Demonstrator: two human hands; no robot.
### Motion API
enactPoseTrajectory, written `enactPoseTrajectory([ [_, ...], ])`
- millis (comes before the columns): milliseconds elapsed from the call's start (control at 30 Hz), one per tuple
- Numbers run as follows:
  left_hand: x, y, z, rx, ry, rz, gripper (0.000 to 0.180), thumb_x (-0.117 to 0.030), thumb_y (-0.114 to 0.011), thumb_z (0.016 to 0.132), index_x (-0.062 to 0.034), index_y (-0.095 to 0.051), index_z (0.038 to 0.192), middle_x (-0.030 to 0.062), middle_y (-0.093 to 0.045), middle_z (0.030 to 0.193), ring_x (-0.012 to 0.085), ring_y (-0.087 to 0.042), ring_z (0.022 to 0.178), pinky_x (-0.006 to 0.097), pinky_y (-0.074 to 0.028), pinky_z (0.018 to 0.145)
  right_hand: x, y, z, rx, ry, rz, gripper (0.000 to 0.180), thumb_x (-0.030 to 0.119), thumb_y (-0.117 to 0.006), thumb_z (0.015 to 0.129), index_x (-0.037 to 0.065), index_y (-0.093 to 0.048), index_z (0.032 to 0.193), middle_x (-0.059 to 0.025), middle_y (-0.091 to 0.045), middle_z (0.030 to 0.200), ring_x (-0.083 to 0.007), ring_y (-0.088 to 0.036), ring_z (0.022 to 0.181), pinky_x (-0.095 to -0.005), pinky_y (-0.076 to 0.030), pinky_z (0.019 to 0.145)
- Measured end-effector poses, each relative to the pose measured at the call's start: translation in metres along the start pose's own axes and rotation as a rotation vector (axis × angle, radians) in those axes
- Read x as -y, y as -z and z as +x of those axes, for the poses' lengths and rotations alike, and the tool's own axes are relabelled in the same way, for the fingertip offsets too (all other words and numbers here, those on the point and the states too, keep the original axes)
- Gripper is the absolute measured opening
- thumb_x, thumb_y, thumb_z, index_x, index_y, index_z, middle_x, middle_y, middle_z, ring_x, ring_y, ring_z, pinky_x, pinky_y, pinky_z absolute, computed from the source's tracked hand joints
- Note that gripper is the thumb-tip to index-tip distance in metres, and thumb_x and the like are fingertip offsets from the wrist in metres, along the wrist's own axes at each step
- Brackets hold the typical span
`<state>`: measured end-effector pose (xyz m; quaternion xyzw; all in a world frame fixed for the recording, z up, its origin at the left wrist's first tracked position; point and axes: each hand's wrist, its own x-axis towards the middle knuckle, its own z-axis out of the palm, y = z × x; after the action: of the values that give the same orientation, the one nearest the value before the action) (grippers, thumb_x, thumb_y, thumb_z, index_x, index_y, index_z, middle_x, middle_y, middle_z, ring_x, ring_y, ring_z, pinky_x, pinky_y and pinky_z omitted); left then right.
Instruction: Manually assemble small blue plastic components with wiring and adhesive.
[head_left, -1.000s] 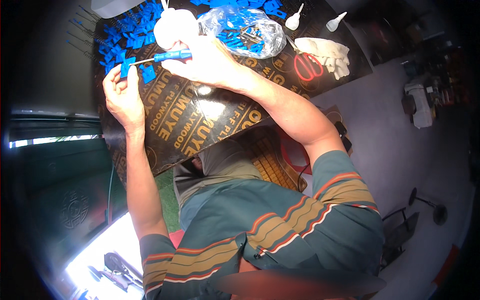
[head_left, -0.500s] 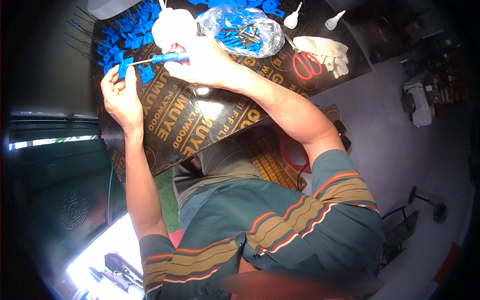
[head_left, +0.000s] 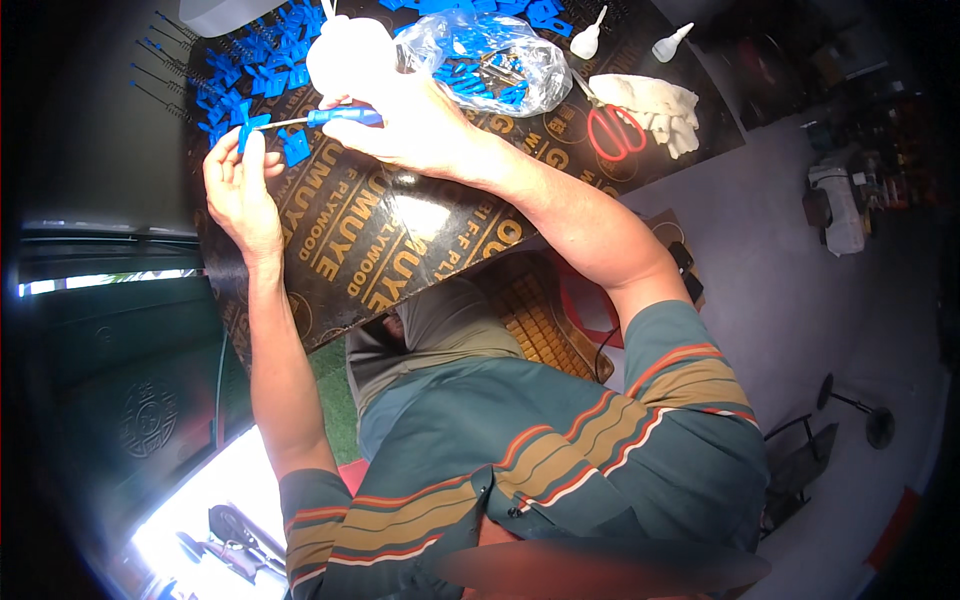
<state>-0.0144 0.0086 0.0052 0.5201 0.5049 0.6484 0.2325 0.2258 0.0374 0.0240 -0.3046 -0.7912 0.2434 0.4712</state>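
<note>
Between the thumb and fingers of my left hand [head_left: 242, 205] is a small blue plastic piece [head_left: 252, 122], held at the table's far left. My right hand [head_left: 430, 130] is closed on a screwdriver [head_left: 340, 116] with a blue handle. Its thin metal shaft points left, and the tip meets the blue piece; whether it sits inside cannot be made out. Beyond my right fingers stands a white rounded bottle-like object [head_left: 348, 60], washed out by glare. One loose blue piece [head_left: 295, 147] lies on the table beside my left fingertips.
Many blue pieces [head_left: 285, 45] crowd the far left of the dark printed plywood table [head_left: 400, 230]. A clear plastic bag [head_left: 545, 75] holds blue and metal parts. Red-handled scissors [head_left: 615, 133], a cream cloth [head_left: 660, 110] and two white nozzle bottles [head_left: 587, 40] sit at the right.
The blue piece has turned in my left fingers, so its broad face shows less. Both hands have shifted only slightly, and the screwdriver still reaches the piece.
</note>
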Motion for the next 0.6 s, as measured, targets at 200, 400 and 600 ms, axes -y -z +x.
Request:
enactPoseTrajectory([
  [200,0.001,0.003,0.002,0.032,0.103,-0.14,0.031,-0.014,-0.068,0.104,0.0034,-0.06,0.129,0.0136,-0.072,0.106,0.0165,-0.073,0.083,0.03,-0.064,0.073,0.006,0.005,0.0,0.079,-0.021,-0.097,0.036,0.038,-0.071,0.096,0.015,-0.072,0.125,-0.0103,-0.078,0.101,-0.0261,-0.076,0.084,-0.0396,-0.06,0.081],
  [400,0.006,0.008,0.005,0.034,0.178,-0.257,0.028,-0.011,-0.065,0.106,0.003,-0.059,0.129,0.0177,-0.074,0.109,0.0175,-0.074,0.082,0.032,-0.065,0.073,0.004,0.002,-0.002,0.047,0.039,-0.161,0.035,0.037,-0.069,0.097,0.019,-0.071,0.127,-0.0107,-0.076,0.101,-0.0285,-0.074,0.08,-0.0412,-0.06,0.078],
  [600,0.006,0.009,0.007,0.029,0.218,-0.263,0.027,-0.01,-0.064,0.106,0.0037,-0.061,0.129,0.0186,-0.075,0.11,0.017,-0.074,0.081,0.03,-0.065,0.072,-0.002,-0.003,-0.003,0.047,0.113,-0.211,0.034,0.037,-0.069,0.098,0.02,-0.071,0.128,-0.0111,-0.075,0.102,-0.0294,-0.074,0.079,-0.0421,-0.06,0.077],
])
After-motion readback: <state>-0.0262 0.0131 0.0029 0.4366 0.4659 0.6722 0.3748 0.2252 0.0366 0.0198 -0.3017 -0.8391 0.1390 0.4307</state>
